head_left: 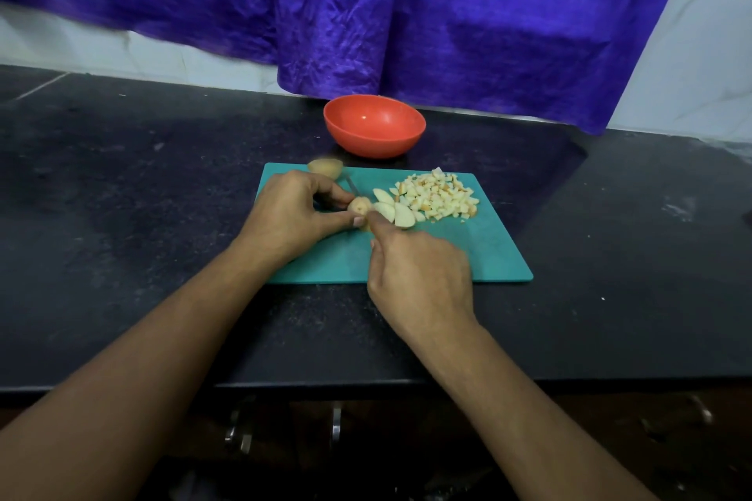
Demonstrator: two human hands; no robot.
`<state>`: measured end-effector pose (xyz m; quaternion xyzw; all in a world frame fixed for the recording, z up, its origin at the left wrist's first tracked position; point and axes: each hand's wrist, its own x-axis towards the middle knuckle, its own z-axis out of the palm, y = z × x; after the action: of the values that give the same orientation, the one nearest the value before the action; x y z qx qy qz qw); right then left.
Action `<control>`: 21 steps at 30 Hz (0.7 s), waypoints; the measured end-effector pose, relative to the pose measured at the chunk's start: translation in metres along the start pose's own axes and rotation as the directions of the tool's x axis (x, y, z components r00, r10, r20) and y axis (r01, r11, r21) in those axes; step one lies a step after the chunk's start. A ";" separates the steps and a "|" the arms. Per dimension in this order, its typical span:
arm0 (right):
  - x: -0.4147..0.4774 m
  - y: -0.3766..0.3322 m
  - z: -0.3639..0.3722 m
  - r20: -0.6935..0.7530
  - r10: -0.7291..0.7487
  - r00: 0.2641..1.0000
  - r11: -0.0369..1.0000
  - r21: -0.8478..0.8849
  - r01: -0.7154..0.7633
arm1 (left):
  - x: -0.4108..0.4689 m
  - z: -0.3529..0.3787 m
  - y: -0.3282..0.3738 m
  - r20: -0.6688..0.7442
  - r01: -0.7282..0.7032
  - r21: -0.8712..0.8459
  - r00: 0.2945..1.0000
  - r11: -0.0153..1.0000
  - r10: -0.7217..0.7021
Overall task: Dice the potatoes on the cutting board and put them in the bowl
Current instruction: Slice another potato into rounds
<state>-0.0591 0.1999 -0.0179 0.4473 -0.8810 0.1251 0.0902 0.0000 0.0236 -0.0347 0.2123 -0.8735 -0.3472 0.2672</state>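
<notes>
One whole potato (324, 168) sits between left hand (291, 216) and bowl (374, 125).

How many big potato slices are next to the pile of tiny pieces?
3 slices on the cutting board left of the diced pile: one at the back, one in the middle, one nearest the right hand, which may hide more.

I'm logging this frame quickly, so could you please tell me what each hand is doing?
Left hand: pinching a potato piece.
Right hand: gripping a knife, handle hidden.
</notes>
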 end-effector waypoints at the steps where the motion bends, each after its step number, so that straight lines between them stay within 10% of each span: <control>1: -0.002 0.000 0.000 0.010 -0.002 1.000 1.000 -0.014 0.002 | 0.000 0.001 0.000 -0.003 0.001 0.006 1.000 1.000 -0.001; 21: -0.013 0.028 -0.015 -0.054 0.161 0.986 0.948 0.287 -0.139 | -0.001 0.001 0.002 -0.049 0.036 -0.019 0.998 0.999 -0.037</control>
<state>-0.0740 0.2304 -0.0106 0.3822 -0.8815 0.2729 0.0495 0.0004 0.0258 -0.0344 0.2341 -0.8595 -0.3545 0.2840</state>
